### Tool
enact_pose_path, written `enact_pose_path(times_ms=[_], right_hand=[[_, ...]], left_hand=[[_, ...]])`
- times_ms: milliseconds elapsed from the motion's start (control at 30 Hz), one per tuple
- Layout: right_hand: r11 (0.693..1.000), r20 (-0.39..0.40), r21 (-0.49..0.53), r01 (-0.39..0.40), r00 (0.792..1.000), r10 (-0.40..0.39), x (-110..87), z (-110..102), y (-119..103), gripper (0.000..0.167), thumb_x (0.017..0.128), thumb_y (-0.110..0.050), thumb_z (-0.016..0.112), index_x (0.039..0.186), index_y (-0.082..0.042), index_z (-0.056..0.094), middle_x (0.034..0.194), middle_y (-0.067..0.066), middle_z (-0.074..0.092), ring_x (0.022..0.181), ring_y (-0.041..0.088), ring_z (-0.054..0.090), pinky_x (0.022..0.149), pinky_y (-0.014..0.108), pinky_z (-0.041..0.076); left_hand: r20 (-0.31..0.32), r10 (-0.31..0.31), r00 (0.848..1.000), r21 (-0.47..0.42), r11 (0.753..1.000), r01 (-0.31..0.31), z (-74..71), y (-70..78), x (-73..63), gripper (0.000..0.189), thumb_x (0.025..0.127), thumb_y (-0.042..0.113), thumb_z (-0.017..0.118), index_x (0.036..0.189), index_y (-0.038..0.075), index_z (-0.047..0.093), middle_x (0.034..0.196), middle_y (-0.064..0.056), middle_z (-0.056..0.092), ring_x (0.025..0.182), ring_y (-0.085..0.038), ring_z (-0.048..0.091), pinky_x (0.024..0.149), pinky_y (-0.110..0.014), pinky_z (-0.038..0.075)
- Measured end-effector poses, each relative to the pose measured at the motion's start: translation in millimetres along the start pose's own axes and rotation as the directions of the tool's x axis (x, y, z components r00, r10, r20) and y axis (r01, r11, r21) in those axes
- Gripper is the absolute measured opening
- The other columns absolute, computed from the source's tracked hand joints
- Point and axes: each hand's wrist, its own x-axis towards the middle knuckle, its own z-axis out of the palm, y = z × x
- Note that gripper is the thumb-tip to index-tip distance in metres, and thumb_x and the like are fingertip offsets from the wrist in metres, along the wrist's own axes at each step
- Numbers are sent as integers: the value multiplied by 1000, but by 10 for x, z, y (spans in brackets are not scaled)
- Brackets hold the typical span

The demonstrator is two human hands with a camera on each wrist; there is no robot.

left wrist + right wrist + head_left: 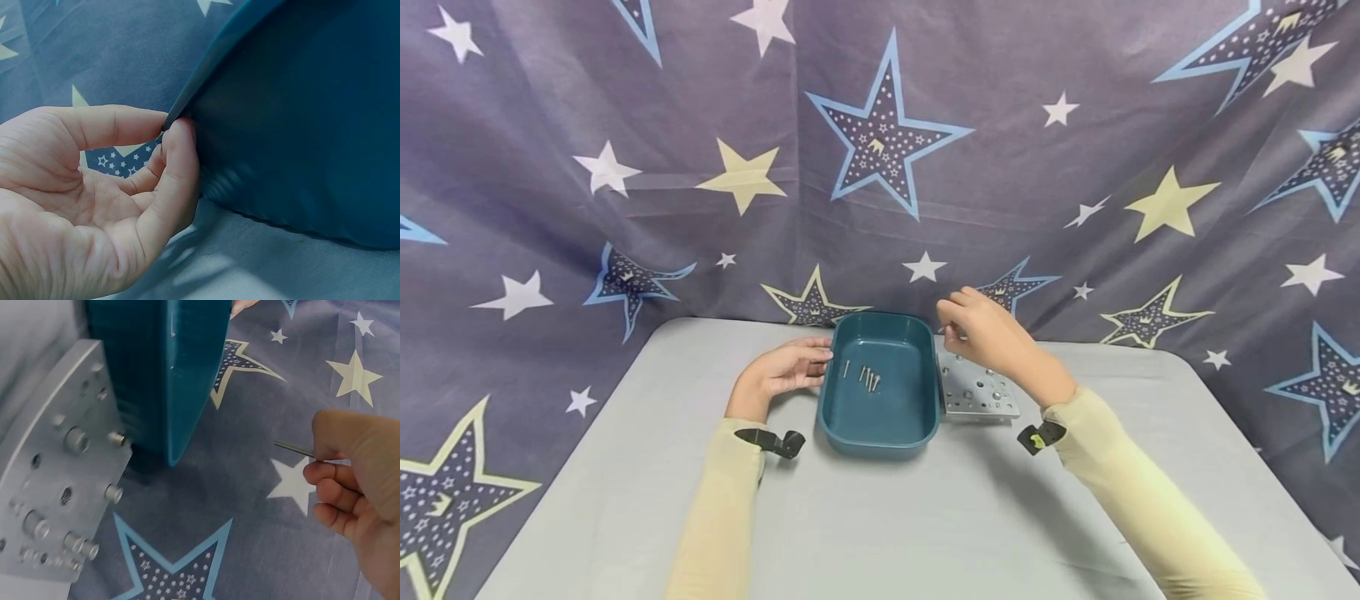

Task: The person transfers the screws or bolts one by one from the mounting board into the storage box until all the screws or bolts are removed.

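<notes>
A teal plastic bin (880, 442) stands mid-table with several small screws (870, 380) lying on its floor. At the bin's left side, my left hand (786, 367) pinches the rim between thumb and finger, as the left wrist view shows. My right hand (985, 329) is raised above the far part of a metal plate (53, 444). Between its thumb and index finger it pinches a thin metal pin-like piece (292, 448), perhaps a screw, whose far end is hidden by the fingers. Holes and upright screw heads (77, 440) dot the plate, which sits against the bin's right side.
A pale grey cloth covers the table (880, 533). Behind it and on both sides hangs a purple-grey curtain (1000, 167) with stars, close beyond the bin. Dark straps (771, 442) are on both wrists.
</notes>
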Motion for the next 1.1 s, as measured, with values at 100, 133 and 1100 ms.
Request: enact_pose_path(times_ms=[100,133,1100], right_hand=[[999,41,12,-38,998,37,71,-4,-39,25,74,9,65,77,-9,49,72,2,47,72,19,41,66,31,37],[999,59,13,-53,997,52,97,-8,-56,24,74,9,65,77,-10,50,72,2,48,72,19,42,65,30,37],[956,529,155,-248,838,132,627,132,-179,26,78,11,66,65,-10,60,61,-3,49,59,11,42,61,22,42]], left_hand=[[9,2,1000,5,1000,-2,4,-2,-8,44,105,2,44,146,-6,30,99,2,69,88,-9,67,76,-25,57],[12,4,1000,7,1000,-4,6,-3,-12,44,105,2,44,146,-6,30,98,2,69,88,-9,66,76,-24,57],[15,16,1000,1,1000,-16,6,10,-19,44,105,0,44,146,-7,30,94,2,69,81,-8,66,72,-23,57]])
